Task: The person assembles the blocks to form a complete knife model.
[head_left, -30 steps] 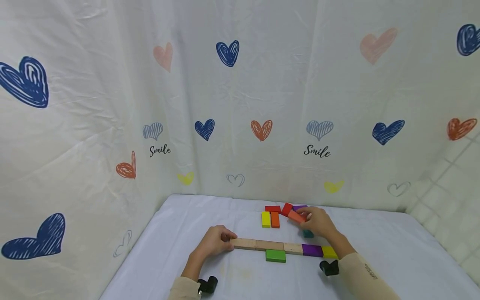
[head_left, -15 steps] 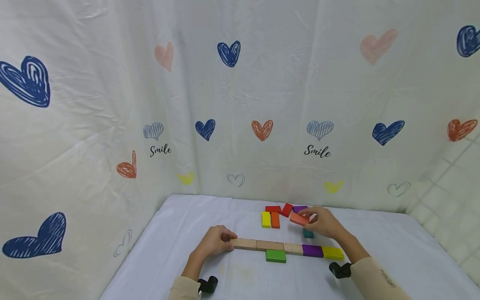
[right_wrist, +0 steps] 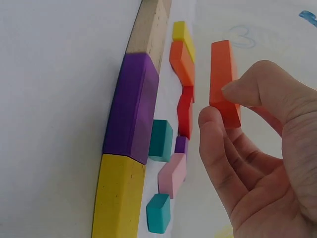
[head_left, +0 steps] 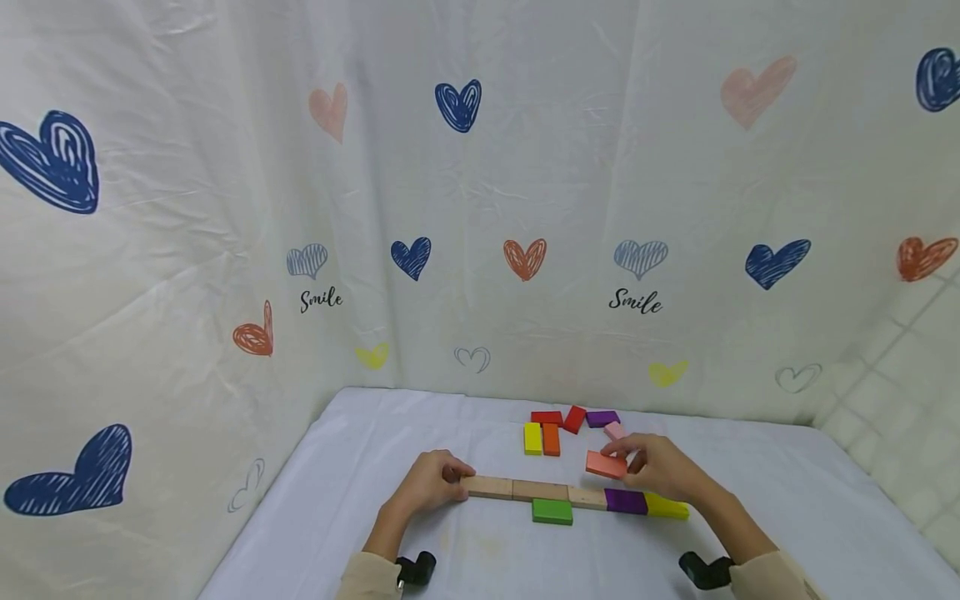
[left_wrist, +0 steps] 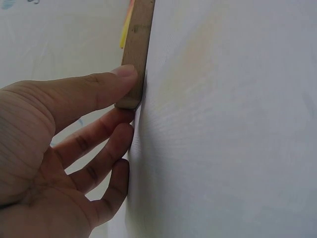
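Note:
My right hand pinches an orange block between thumb and fingers, held up above the table behind the row. In the right wrist view the orange block is apart from all the others. My left hand is at the left end of a row of blocks, its thumb and index finger on the end of a plain wooden block. Plain wooden blocks, a purple block and a yellow block lie end to end in that row. A green block lies against its near side.
Behind the row lie a yellow block, an orange-red block, red blocks, a purple block and a pink block. Teal blocks show in the right wrist view. A heart-printed curtain hangs behind the white-covered table.
My right hand has drawn the orange block away from the back group, toward the row and slightly right, uncovering the purple and pink blocks. My left hand stays at the row's left end.

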### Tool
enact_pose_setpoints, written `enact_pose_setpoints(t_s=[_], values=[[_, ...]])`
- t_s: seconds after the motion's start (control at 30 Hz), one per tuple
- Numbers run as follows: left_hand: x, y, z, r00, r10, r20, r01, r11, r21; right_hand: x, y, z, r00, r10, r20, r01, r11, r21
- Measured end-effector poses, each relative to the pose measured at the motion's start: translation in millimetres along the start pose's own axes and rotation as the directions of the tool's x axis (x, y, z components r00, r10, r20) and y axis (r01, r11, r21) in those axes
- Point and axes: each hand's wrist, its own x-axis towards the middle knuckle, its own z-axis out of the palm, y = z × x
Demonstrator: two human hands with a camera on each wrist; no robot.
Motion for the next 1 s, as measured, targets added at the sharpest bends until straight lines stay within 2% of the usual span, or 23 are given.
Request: enact_pose_setpoints(t_s=[0.43,0.73,1.0], values=[[-0.1,0.6,0.7,1.0,0.0,-0.006,0.0,1.0,0.018,-26.2,-2.0,14.2,0.987,-0.104,0.119,0.099,0.994,0.045],[0.5,0.0,0.4,1.0,-0.001,-0.003,0.001,1.0,0.021,-34.8,-8.6,31.3,0.992,-0.027,0.126,0.019,0.998,0.064],[1.4,-1.3,0.0,1.0,-0.018,0.001,0.018,1.0,0.02,-34.5,-9.4,38.5,0.99,-0.037,0.136,0.029,0.998,0.056]])
